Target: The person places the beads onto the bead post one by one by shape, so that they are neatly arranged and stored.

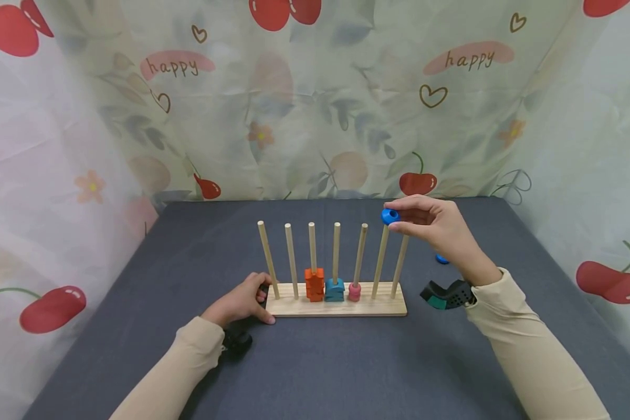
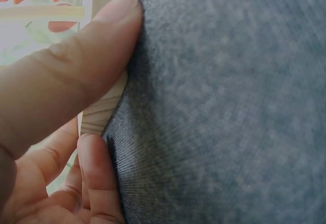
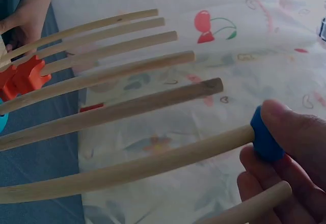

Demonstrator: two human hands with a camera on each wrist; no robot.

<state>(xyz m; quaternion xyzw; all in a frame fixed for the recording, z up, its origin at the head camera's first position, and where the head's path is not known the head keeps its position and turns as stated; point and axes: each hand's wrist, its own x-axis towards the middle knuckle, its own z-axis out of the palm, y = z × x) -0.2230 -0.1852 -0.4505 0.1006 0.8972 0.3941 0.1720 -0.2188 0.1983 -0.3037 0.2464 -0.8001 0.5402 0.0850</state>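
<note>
A wooden peg board (image 1: 289, 305) with a row of several upright pegs stands on the table. My left hand (image 1: 241, 300) grips its left end, the thumb on the front edge; the wooden end (image 2: 102, 112) shows between thumb and fingers in the left wrist view. Up at the top of the second peg from the right, my right hand (image 1: 436, 220) pinches a blue bead (image 1: 390, 216) between thumb and fingers. In the right wrist view the bead (image 3: 266, 136) meets the peg's tip. Orange star-shaped pieces (image 1: 314, 286), light blue pieces (image 1: 334, 290) and pink pieces (image 1: 354, 292) sit on the middle pegs.
Another blue piece (image 1: 442, 259) lies on the dark grey table (image 1: 336, 367) to the right of the board, partly behind my right wrist. A patterned cloth (image 1: 304, 116) hangs behind the table and at both sides.
</note>
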